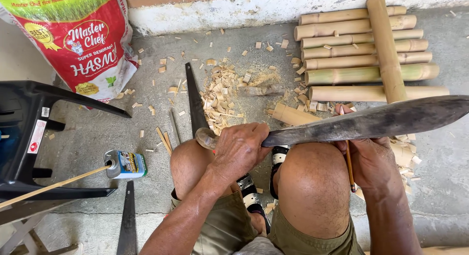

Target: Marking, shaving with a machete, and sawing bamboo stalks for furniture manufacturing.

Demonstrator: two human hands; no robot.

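Gripping the big knife (361, 122) mid-frame, the left hand (239, 150) is closed on its handle; the right hand (371, 162) pinches a thin stick (350, 169) under the blade. Short, controlled strokes away from the knees seem safest.

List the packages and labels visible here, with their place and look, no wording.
Sack: top left on the concrete floor against the wall, bulging, red with a green top band and white and yellow marks.
Small can: on the floor left of the person's knee, lying on its side, silver with a blue-green picture label.
Stickers: on the black plastic chair at left, white and red.
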